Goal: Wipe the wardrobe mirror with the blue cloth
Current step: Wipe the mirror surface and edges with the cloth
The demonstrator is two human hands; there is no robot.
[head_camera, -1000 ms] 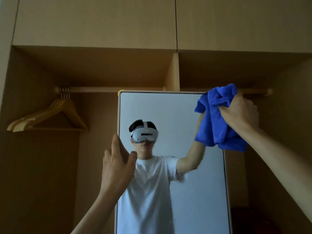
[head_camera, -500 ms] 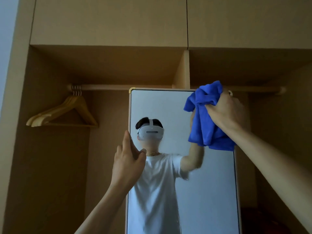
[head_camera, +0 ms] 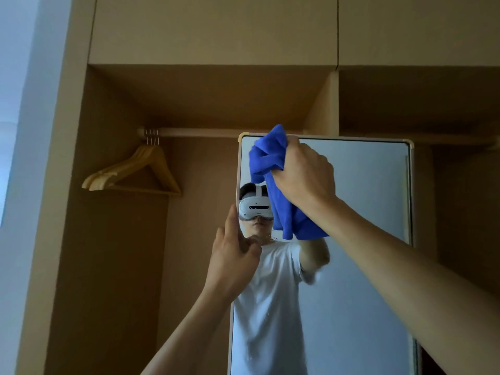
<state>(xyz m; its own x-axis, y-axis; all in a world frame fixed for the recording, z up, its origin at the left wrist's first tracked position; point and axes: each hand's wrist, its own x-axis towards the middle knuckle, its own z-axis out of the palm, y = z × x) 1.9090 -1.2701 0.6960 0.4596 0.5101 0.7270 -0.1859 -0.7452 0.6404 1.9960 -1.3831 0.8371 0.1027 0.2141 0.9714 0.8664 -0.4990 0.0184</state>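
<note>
A tall wardrobe mirror (head_camera: 365,201) with a light frame stands upright inside the wardrobe. My right hand (head_camera: 305,177) grips a bunched blue cloth (head_camera: 270,163) and holds it against the glass near the mirror's top left corner; the cloth's tail hangs down below the hand. My left hand (head_camera: 234,255) holds the mirror's left edge at mid height, with fingers and thumb closed on the frame. Small water drops show on the glass below the cloth. The mirror reflects a person in a white shirt wearing a headset.
Wooden hangers (head_camera: 135,169) hang from the rail (head_camera: 205,132) in the left wardrobe bay. A vertical divider (head_camera: 323,104) stands behind the mirror's top. Closed upper cabinet doors (head_camera: 216,28) run above. A pale wall (head_camera: 24,158) lies at far left.
My right hand has carried the blue cloth across the glass from the mirror's top right corner to its top left. My left hand has stayed on the left edge.
</note>
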